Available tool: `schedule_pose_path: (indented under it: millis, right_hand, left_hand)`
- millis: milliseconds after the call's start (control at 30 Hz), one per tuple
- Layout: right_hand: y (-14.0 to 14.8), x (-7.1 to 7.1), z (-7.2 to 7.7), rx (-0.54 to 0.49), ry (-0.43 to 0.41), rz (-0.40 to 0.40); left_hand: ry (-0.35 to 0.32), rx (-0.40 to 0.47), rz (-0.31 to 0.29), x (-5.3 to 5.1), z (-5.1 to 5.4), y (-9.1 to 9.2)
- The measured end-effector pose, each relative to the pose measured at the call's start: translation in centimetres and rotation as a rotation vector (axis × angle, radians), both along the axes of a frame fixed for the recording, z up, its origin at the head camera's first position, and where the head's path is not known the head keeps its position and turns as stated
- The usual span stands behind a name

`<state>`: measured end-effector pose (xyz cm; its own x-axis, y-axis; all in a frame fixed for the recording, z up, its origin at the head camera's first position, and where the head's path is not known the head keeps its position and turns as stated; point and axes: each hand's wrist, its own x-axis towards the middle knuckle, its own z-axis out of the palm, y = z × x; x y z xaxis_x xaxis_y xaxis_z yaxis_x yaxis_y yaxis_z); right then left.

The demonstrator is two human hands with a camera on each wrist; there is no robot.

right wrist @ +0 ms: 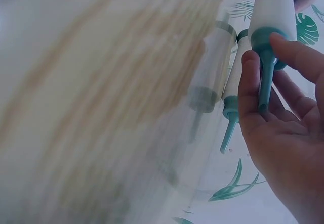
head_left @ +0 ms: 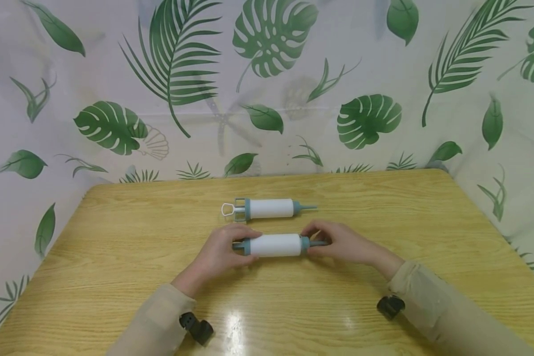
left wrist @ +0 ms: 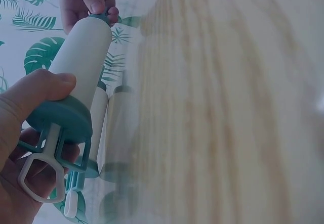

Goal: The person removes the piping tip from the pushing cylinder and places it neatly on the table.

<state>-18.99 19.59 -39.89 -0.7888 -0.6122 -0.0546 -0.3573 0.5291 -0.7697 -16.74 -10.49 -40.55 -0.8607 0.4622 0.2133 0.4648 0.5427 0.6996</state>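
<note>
White syringe held at lower centre frame, teal collar end grasped by left grip, nozzle end pinched by right grip, second syringe laid just above on wooden counter, leaf-print sheet hung across upper frame.

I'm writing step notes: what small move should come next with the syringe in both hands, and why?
Probably settle the held syringe on the table and let go: it sits nearly parallel to the other syringe, pointing the same way, with the left hand and right hand at its ends.
</note>
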Motion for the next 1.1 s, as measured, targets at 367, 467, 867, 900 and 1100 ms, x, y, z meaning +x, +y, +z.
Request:
schedule_pose_path:
  millis: [367, 467, 867, 900, 1100]
  right_hand:
    - [0.11, 0.11, -0.07, 0.046, -0.052, -0.005]
    - [0.08, 0.15, -0.02, 0.057, -0.052, -0.013]
    - [0.12, 0.13, -0.03, 0.035, -0.014, -0.010]
    - [0.13, 0.09, -0.05, 0.034, -0.007, -0.010]
    - [0.07, -0.04, -0.08, 0.008, 0.029, -0.006]
  left_hand:
    - [0.007, 0.001, -0.006, 0.01, -0.14, 0.04]
    - [0.013, 0.001, -0.008, 0.02, -0.18, 0.02]
    - [0.006, -0.007, -0.009, -0.14, -0.31, -0.04]
    - [0.003, -0.008, -0.007, -0.14, -0.29, -0.02]
    - [-0.006, -0.009, 0.001, -0.14, -0.11, 0.05]
